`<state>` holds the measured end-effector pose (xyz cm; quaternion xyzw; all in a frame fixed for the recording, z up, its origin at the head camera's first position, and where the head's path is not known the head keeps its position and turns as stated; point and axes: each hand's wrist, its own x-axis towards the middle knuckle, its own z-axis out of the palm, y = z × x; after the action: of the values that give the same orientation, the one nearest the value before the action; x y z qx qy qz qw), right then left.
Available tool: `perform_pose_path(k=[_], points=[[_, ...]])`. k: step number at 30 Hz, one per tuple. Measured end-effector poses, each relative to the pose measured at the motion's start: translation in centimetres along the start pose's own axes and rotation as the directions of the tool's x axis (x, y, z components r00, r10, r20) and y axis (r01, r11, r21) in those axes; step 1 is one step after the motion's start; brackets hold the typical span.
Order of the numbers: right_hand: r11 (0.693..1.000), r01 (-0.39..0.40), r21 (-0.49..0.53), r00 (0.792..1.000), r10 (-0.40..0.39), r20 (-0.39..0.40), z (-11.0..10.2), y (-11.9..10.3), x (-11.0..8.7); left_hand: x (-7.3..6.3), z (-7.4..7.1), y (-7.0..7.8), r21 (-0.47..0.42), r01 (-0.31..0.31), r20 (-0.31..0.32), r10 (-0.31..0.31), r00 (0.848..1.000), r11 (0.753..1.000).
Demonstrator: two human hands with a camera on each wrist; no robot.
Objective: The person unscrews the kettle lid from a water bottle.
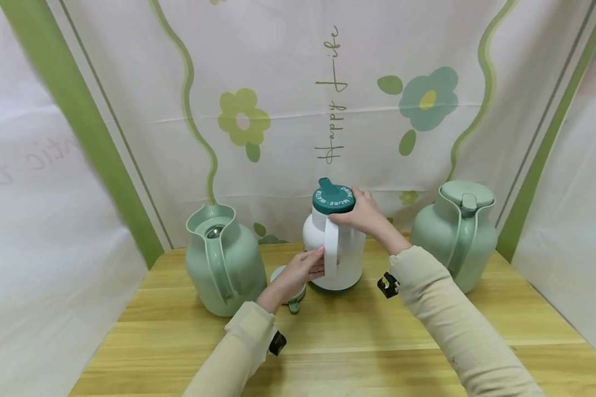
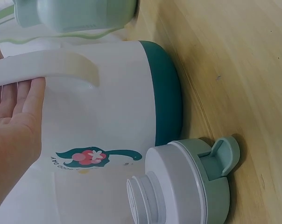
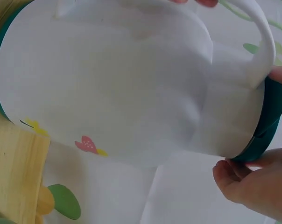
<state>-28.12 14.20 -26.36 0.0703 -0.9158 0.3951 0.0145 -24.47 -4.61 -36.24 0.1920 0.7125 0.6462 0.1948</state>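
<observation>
head view: left hand (image 1: 299,269), stretched forward, holds the white handle (image 1: 331,245); right hand (image 1: 361,213), higher, is clamped on the teal lid (image 1: 331,202).

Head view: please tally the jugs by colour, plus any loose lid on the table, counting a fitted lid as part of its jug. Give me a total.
Pale green jugs: 2
White jug: 1
Loose lid: 1
Total: 4

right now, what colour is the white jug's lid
Teal lid with white lettering, clearest in the head view.
</observation>
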Motion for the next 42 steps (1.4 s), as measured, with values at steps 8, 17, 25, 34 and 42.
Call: perform_pose_path(k=[8,17,25,34,42], points=[[0.994,0.041,0.097,0.998,-0.044,0.035,-0.5,1.2,0.3,0.0,0.0,0.0,0.002,-0.003,-0.003,0.003,1.000,1.000],[0.982,0.042,0.186,0.998,-0.047,0.028,-1.2,2.1,0.3,0.0,0.0,0.1,0.003,-0.008,-0.006,0.008,1.000,1.000],[0.973,0.045,0.228,0.998,-0.054,0.033,-2.2,2.8,0.2,0.0,0.1,0.1,0.002,-0.016,-0.001,0.016,1.000,1.000],[0.970,0.051,0.236,0.999,-0.048,-0.021,-2.7,4.1,0.4,-0.1,0.1,0.1,0.003,-0.003,-0.004,0.003,1.000,1.000],[0.986,0.039,0.165,0.998,-0.030,-0.054,-2.4,3.8,0.4,-0.2,0.3,0.1,-0.009,0.005,-0.002,-0.005,1.000,1.000]])
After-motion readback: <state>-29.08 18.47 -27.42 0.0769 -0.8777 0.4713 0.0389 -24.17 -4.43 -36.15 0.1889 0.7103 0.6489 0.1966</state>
